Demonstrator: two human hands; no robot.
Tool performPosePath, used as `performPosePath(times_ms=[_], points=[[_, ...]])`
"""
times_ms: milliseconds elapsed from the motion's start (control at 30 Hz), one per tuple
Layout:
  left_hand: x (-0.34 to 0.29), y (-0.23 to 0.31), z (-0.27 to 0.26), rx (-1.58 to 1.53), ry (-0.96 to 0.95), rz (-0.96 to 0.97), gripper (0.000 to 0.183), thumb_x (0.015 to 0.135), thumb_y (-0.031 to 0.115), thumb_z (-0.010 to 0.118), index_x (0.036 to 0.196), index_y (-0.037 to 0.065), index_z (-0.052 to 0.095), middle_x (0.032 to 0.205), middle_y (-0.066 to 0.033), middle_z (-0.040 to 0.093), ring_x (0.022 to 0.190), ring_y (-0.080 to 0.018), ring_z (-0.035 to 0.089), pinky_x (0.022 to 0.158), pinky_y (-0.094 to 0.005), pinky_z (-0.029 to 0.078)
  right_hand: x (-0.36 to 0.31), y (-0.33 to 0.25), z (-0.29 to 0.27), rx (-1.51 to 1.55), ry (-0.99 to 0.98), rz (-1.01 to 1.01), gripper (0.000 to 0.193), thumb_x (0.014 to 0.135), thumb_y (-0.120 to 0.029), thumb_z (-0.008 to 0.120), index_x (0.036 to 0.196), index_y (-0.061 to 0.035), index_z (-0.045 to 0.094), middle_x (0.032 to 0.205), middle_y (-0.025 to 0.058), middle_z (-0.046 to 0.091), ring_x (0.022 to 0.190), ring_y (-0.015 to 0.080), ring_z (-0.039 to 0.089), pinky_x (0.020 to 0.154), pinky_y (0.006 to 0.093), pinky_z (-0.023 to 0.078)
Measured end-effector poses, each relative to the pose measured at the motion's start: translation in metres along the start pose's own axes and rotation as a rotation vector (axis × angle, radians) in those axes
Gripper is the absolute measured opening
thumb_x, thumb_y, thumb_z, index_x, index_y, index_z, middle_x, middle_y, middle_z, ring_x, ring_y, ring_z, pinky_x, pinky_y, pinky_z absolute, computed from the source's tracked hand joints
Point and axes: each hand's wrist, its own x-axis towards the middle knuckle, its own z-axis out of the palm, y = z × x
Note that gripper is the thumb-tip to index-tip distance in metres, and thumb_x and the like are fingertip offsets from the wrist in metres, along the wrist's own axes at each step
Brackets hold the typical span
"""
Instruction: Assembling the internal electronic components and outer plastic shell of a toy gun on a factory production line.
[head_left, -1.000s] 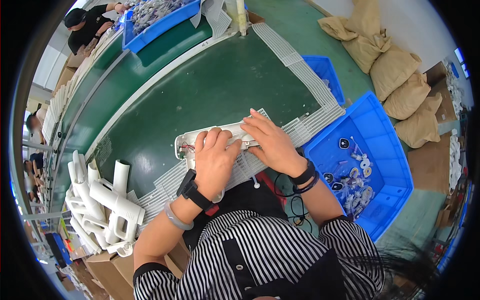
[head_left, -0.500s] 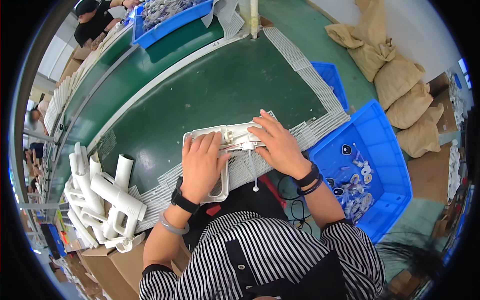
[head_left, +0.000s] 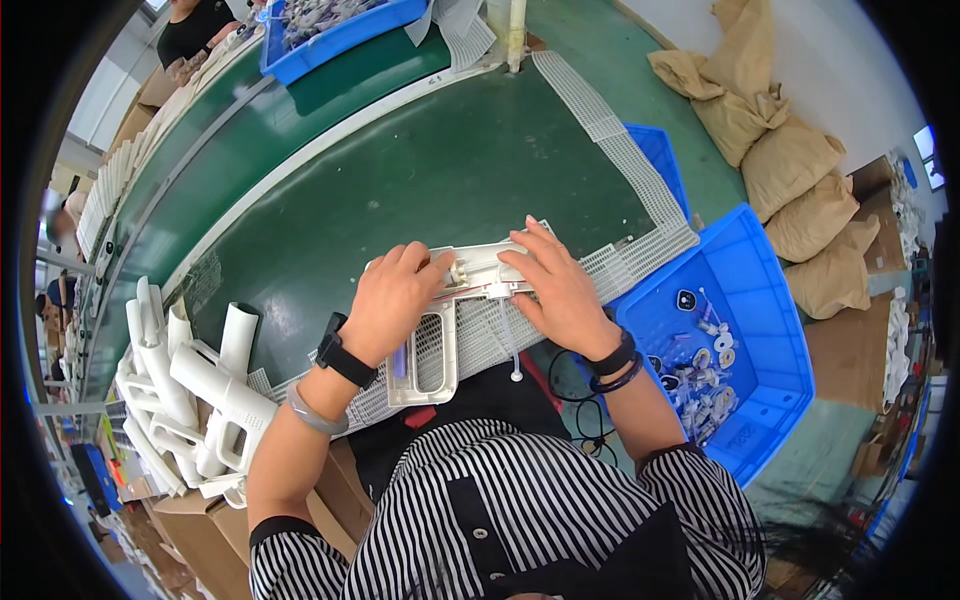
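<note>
An opened white plastic housing half with a loop handle (head_left: 448,375) lies across the near edge of the table. My left hand (head_left: 395,305) is closed over its left part, with thumb and fingertips at a small fitting inside. Around the right end, my right hand (head_left: 562,295) grips the housing, fingers on top and thumb below. A thin clear tube (head_left: 508,335) with a white end piece hangs from the housing's middle toward my lap. Inside the handle's left side a purple part (head_left: 400,360) shows. What the left fingertips touch is partly hidden.
White housings (head_left: 215,400) are piled at the left. A blue bin (head_left: 765,330) with small parts stands at the right. White perforated strips (head_left: 640,250) edge the green tabletop (head_left: 400,170). Far left are another blue bin (head_left: 340,45) and a co-worker (head_left: 190,35). Brown sacks (head_left: 790,165) line the wall.
My left hand has shifted a little up, its fingers curling in toward the fitting, and its wrist has swung left. More of the handle and the purple part shows. The right hand stays nearly still.
</note>
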Motion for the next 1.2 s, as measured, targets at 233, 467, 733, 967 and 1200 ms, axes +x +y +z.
performPosePath(times_ms=[233,467,733,967,1200], points=[[0.009,-0.01,-0.01,0.152,-0.075,0.17,0.039,0.087,0.017,0.069,0.125,0.014,0.064,0.099,-0.0046,0.057,0.092,-0.0225,0.062,0.081,-0.0379,0.05,0.0,-0.002,0.0,-0.014,-0.021,0.016,0.056,0.075,-0.006,0.077,0.129,-0.0066,0.062,0.145,0.0146,0.051,0.145,0.0355,0.039,0.112,0.0457,0.044],[0.003,-0.012,0.002,0.045,-0.088,0.054,0.039,0.086,0.017,0.07,0.124,0.013,0.065,0.1,-0.0053,0.059,0.093,-0.0232,0.062,0.084,-0.0379,0.05,0.001,-0.004,0.002,0.002,-0.019,0.03,0.057,0.076,-0.004,0.076,0.13,-0.0058,0.061,0.145,0.0152,0.05,0.145,0.0362,0.038,0.113,0.0465,0.042],[-0.002,-0.007,0.01,0.028,0.116,0.121,0.038,0.082,0.018,0.074,0.119,0.012,0.065,0.107,-0.0044,0.063,0.096,-0.024,0.061,0.082,-0.0381,0.048,0.0,-0.005,0.001,-0.022,-0.023,0.024,0.054,0.075,-0.004,0.075,0.128,-0.0048,0.062,0.144,0.0157,0.05,0.145,0.0365,0.038,0.113,0.0464,0.042],[-0.003,-0.007,0.016,-0.016,0.159,0.071,0.039,0.081,0.013,0.073,0.12,0.012,0.064,0.108,-0.0037,0.063,0.1,-0.0236,0.061,0.086,-0.039,0.044,0.0,-0.002,0.005,0.006,0.006,0.029,0.054,0.075,-0.004,0.076,0.127,-0.005,0.063,0.144,0.015,0.051,0.145,0.0362,0.038,0.113,0.0461,0.042],[0.005,-0.008,0.004,-0.042,0.155,0.046,0.04,0.081,0.012,0.074,0.121,0.012,0.066,0.108,-0.0036,0.063,0.101,-0.0233,0.061,0.085,-0.0385,0.044,0.0,-0.002,0.004,0.01,0.007,0.028,0.055,0.076,-0.004,0.076,0.129,-0.0055,0.062,0.144,0.0148,0.051,0.145,0.0361,0.038,0.113,0.046,0.042]])
